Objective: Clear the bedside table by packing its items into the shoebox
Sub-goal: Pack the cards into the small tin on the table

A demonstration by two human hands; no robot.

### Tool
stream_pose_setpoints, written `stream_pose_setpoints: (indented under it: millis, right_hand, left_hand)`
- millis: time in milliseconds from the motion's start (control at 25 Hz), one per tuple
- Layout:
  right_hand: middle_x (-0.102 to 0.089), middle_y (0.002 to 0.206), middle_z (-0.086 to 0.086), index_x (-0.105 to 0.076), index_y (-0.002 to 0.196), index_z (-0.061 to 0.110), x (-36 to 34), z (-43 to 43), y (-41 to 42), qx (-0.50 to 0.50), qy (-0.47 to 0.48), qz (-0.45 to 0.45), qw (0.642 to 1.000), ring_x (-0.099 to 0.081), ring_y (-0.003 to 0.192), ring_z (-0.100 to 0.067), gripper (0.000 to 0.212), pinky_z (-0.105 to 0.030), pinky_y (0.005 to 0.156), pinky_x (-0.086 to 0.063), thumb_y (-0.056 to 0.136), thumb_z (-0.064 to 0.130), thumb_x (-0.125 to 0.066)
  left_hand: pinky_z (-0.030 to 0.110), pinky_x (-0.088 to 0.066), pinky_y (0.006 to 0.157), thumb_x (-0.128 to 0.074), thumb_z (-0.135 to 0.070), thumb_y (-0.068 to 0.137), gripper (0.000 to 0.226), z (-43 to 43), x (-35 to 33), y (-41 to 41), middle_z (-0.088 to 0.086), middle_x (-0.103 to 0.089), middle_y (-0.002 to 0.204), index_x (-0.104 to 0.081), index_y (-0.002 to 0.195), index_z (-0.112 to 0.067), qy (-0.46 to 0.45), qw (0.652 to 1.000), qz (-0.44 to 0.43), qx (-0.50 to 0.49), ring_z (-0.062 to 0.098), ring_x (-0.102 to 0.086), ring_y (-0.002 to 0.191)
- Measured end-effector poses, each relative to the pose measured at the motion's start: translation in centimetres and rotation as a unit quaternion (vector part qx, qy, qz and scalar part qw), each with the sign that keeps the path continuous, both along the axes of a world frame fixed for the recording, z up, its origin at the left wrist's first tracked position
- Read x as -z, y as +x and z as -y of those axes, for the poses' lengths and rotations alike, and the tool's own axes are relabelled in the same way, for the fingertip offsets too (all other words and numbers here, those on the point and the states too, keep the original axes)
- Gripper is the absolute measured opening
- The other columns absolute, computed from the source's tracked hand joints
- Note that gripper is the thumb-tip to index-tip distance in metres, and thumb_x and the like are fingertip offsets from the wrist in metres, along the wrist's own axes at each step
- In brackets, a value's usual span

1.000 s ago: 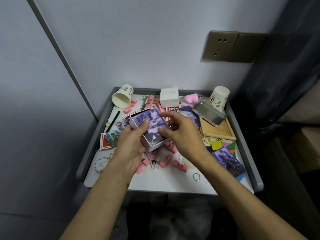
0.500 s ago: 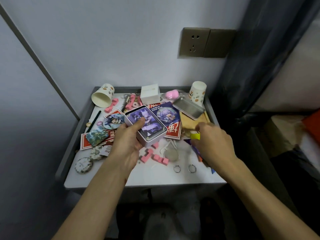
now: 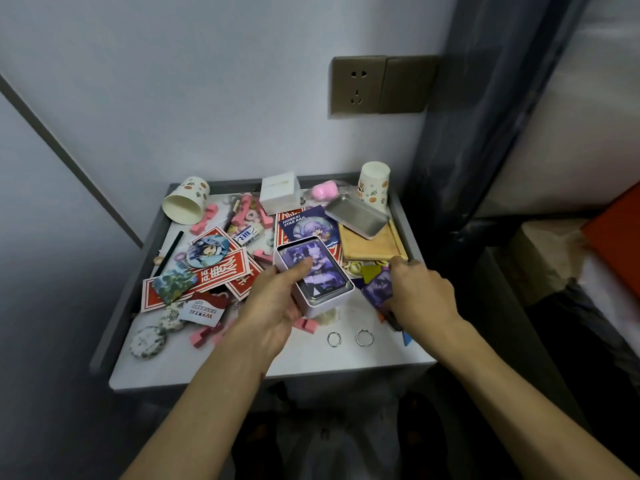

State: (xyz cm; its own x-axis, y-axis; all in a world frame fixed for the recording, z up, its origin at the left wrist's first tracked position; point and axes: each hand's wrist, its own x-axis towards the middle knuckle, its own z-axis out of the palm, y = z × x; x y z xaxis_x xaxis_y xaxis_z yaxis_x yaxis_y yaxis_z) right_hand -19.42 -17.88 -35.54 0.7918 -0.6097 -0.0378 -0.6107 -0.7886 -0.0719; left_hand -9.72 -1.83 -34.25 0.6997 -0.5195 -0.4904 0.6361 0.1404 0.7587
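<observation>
My left hand (image 3: 273, 303) holds a small white tin (image 3: 317, 282) filled with purple picture cards, thumb resting on the top card. My right hand (image 3: 420, 292) grips a stack of purple cards (image 3: 377, 289) at the table's right side, over coloured puzzle pieces (image 3: 370, 271). The bedside table (image 3: 346, 365) is grey-rimmed with a white top and cluttered. No shoebox is in view.
On the table lie a tipped paper cup (image 3: 185, 202), an upright paper cup (image 3: 374, 185), a white box (image 3: 280, 192), a metal tin lid (image 3: 356, 216) on a wooden tray (image 3: 370, 249), red envelopes (image 3: 207, 275), pink blocks (image 3: 204, 336), badges and two metal rings (image 3: 349, 338). A dark curtain (image 3: 478, 133) hangs right.
My right hand left the tin, moved to the right side of the table and closed on the purple card stack. My left hand kept the tin, lowering it slightly.
</observation>
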Motion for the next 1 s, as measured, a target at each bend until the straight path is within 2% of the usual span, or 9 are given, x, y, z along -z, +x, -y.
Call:
stream_pose_setpoints:
  millis: [120,280,360,400,520,640,760,880,1000]
  right_hand:
    - [-0.062,0.107,-0.005,-0.053,0.119,0.023,-1.2,1.0,0.6,0.04,0.102,0.053,0.993,-0.064,0.092,-0.023,0.04,-0.037,0.069,-0.059,0.084,0.027,-0.071]
    - [-0.059,0.091,0.007,-0.057,0.119,0.026,-3.3,2.1,1.6,0.031,0.295,0.244,0.923,-0.059,0.077,-0.007,0.032,-0.016,0.054,-0.048,0.089,0.022,-0.067]
    - [-0.062,0.086,0.005,-0.058,0.123,0.023,-3.9,0.6,2.6,-0.003,0.365,0.304,0.88,-0.061,0.078,-0.007,0.038,-0.021,0.061,-0.051,0.087,0.015,-0.068]
    - [-0.063,0.086,0.003,-0.059,0.123,0.023,-3.9,-0.3,3.2,-0.018,0.374,0.305,0.875,-0.063,0.08,-0.011,0.039,-0.026,0.065,-0.054,0.087,0.013,-0.069]
    - [-0.065,0.086,0.004,-0.063,0.118,0.024,-3.1,-2.9,4.6,-0.053,0.316,0.282,0.904,-0.062,0.076,-0.01,0.033,-0.022,0.065,-0.052,0.086,0.018,-0.07]
    - [-0.068,0.092,0.001,-0.065,0.119,0.02,-2.8,-4.2,5.1,-0.07,0.25,0.299,0.918,-0.054,0.073,-0.004,0.034,-0.012,0.065,-0.042,0.085,0.02,-0.071]
    - [-0.066,0.101,-0.004,-0.066,0.118,0.017,-2.6,-4.9,5.3,-0.084,0.204,0.308,0.925,-0.056,0.084,-0.011,0.033,-0.013,0.072,-0.036,0.085,0.021,-0.07]
    - [-0.054,0.104,-0.006,-0.067,0.115,0.015,-2.4,-5.6,5.6,-0.115,0.181,0.278,0.936,-0.054,0.1,-0.021,0.031,-0.013,0.074,-0.028,0.086,0.023,-0.068]
    - [-0.05,0.111,-0.007,-0.064,0.123,0.016,-2.2,-6.1,5.9,-0.141,0.195,0.242,0.94,-0.05,0.11,-0.022,0.04,-0.016,0.082,-0.029,0.086,0.027,-0.067]
  left_hand:
    - [0.068,-0.055,0.063,-0.063,-0.008,0.092,0.025,-0.1,0.0,0.2,0.016,-0.075,0.102,-0.063,0.117,-0.006,-0.002,1.0,-0.002,-0.004,0.035,-0.074,0.087]
    - [0.055,-0.059,0.059,-0.063,-0.009,0.092,0.026,-0.3,0.0,0.3,0.014,-0.076,0.101,-0.063,0.117,-0.007,-0.01,1.0,0.0,0.0,0.032,-0.075,0.086]
    - [0.052,-0.061,0.067,-0.064,-0.008,0.09,0.031,0.0,0.0,0.1,0.014,-0.075,0.104,-0.063,0.121,-0.006,-0.022,1.0,0.008,0.004,0.03,-0.074,0.091]
    - [0.052,-0.061,0.072,-0.064,-0.008,0.089,0.034,0.1,0.0,0.1,0.015,-0.075,0.106,-0.062,0.122,-0.006,-0.032,0.999,0.01,0.006,0.031,-0.074,0.093]
    - [0.059,-0.058,0.079,-0.067,-0.013,0.087,0.04,0.0,0.1,0.2,0.015,-0.074,0.109,-0.061,0.126,-0.01,-0.029,0.999,0.026,0.017,0.034,-0.073,0.095]
    - [0.064,-0.054,0.067,-0.065,-0.021,0.092,0.031,-0.6,0.5,0.8,0.014,-0.075,0.104,-0.061,0.122,-0.017,0.023,0.997,0.059,0.039,0.035,-0.074,0.085]
    - [0.071,-0.048,0.08,-0.064,-0.017,0.092,0.029,-0.8,0.6,0.8,0.014,-0.076,0.102,-0.062,0.121,-0.015,0.012,0.998,0.052,0.018,0.032,-0.074,0.084]
    - [0.055,-0.058,0.075,-0.062,-0.012,0.093,0.028,-1.0,0.6,0.9,0.015,-0.075,0.106,-0.064,0.121,-0.009,-0.024,0.999,0.039,-0.02,0.03,-0.073,0.091]
    - [0.053,-0.056,0.089,-0.062,-0.009,0.093,0.025,-1.5,0.7,1.4,0.018,-0.074,0.105,-0.066,0.118,-0.004,-0.047,0.997,0.017,-0.06,0.033,-0.072,0.096]
